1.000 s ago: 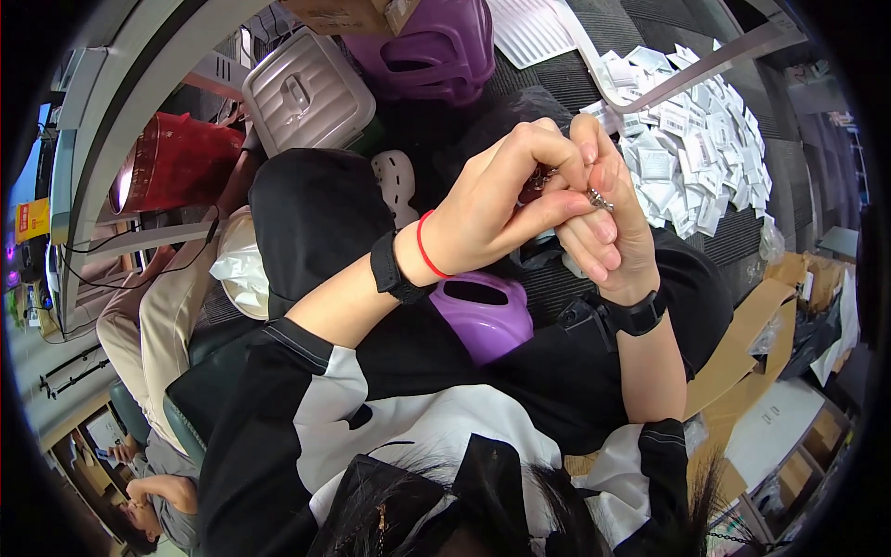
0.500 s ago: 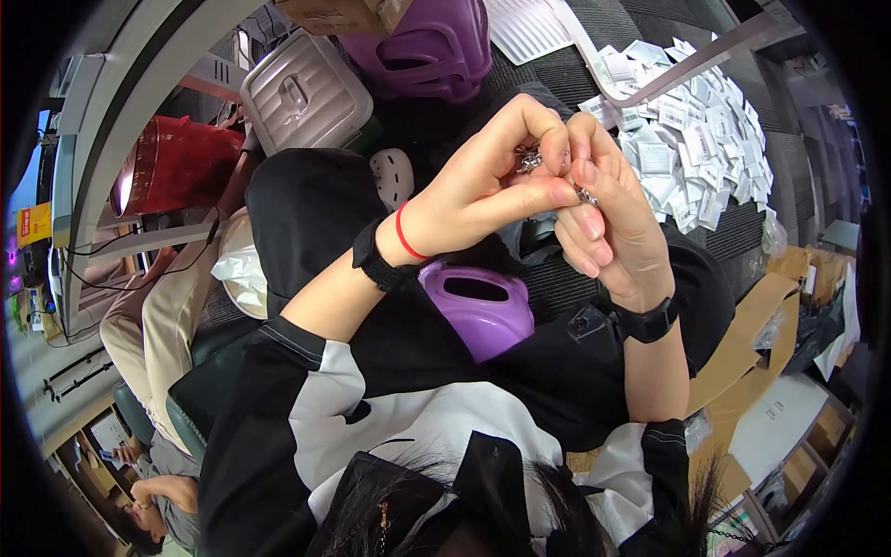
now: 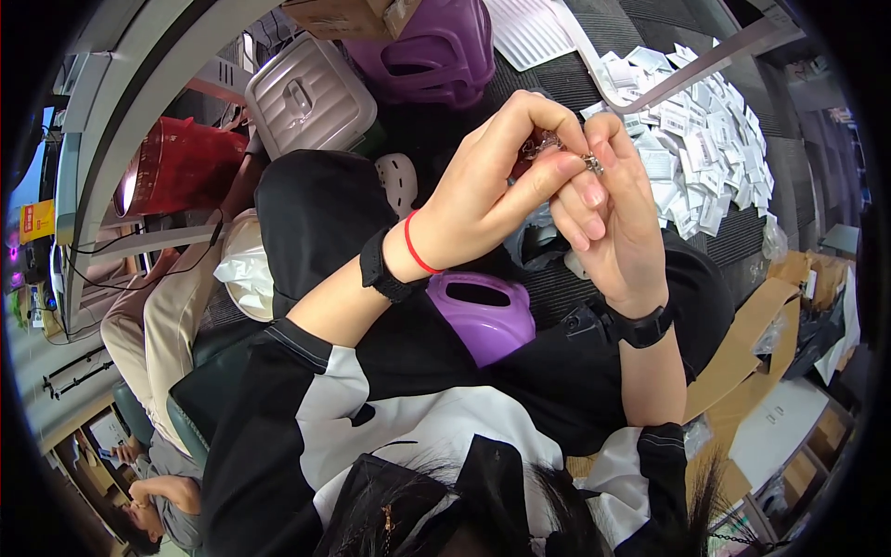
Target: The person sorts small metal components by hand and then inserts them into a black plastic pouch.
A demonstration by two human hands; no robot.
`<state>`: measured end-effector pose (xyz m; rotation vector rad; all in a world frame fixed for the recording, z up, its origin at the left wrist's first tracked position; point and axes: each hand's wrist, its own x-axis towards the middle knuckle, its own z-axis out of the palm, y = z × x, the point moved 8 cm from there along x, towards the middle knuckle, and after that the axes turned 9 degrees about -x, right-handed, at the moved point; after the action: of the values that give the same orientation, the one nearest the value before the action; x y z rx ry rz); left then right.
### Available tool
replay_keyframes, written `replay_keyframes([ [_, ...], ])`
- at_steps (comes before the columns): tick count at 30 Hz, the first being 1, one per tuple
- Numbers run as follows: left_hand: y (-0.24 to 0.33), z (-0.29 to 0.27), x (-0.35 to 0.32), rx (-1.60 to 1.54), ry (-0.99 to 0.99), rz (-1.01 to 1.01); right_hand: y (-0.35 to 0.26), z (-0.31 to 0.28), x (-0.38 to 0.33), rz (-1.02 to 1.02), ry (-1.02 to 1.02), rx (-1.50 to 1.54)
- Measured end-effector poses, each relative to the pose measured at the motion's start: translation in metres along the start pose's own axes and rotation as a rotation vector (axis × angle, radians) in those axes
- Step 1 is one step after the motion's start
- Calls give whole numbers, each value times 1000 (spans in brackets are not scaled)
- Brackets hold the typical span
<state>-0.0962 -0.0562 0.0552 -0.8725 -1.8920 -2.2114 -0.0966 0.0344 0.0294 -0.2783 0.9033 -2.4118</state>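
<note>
My left hand is closed, its thumb and forefinger pinching together. Small silvery metal links, like a piece of chain or jewellery, show inside its curled fingers. Close against it, my right hand pinches a small silvery metal piece between thumb and fingertips. The left fingertips touch or nearly touch this piece. Whether the two metal bits are joined is hidden by the fingers. Both hands are raised over my lap, the left with a red cord and black band at the wrist, the right with a black band.
A purple plastic seat with an oval opening lies below my hands. White labelled packets are heaped at the far right. A lidded grey bin and red bucket stand at left; cardboard lies at right. Another person sits at lower left.
The silvery piece at my fingertips has moved slightly up and now shows more clearly. My right fingers have shifted up around it; both hands stay together.
</note>
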Motion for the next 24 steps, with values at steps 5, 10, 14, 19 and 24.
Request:
replay_keyframes([
  [5,1,-7,-1,93,137,18,3,-1,2,-21,34,-12],
  [10,0,-12,-7,142,200,-22,6,-3,3,-49,73,-48],
  [14,4,-10,-9,150,206,47,7,-2,3,-49,19,-57],
  [19,17,-9,-9,279,173,163,9,0,1,-53,-6,4],
  [24,33,-4,-11,439,135,384,10,0,0,-102,11,-11],
])
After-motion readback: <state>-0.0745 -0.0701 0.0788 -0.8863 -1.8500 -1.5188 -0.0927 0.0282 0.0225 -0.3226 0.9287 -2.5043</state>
